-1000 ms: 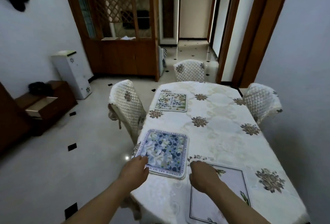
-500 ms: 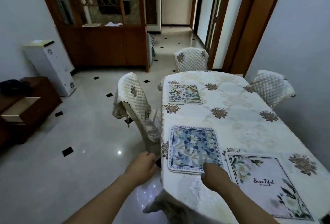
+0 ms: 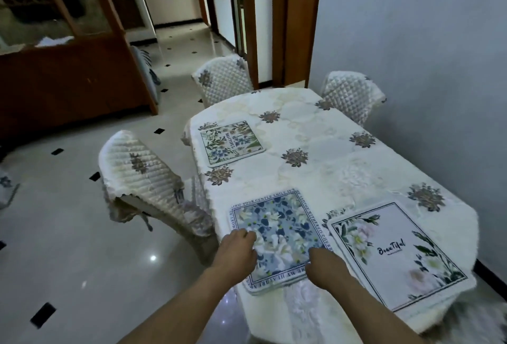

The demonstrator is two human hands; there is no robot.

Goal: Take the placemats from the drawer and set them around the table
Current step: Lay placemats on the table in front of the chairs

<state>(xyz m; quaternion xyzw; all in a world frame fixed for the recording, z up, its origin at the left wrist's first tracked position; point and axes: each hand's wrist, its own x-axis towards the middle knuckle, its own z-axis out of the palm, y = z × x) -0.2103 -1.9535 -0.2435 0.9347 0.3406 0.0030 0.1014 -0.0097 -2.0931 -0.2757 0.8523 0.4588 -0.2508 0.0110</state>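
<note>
- The blue-and-white floral rectangular placemat (image 3: pixel 279 236) lies on the near left part of the counter (image 3: pixel 329 168), which wears a cream embroidered cloth.
- The left hand (image 3: pixel 236 250) rests on that mat's near left edge, fingers curled down onto it.
- The right hand (image 3: pixel 325 267) presses its near right corner, fingers bent under; whether they pinch the edge, I cannot tell.
- Just to its right lies a white placemat with pale flowers and black lettering (image 3: pixel 395 258).
- Farther along the left side sits a green-and-blue botanical placemat (image 3: pixel 231 142).
- Quilted cream-covered chairs (image 3: pixel 142 176) stand around.
</note>
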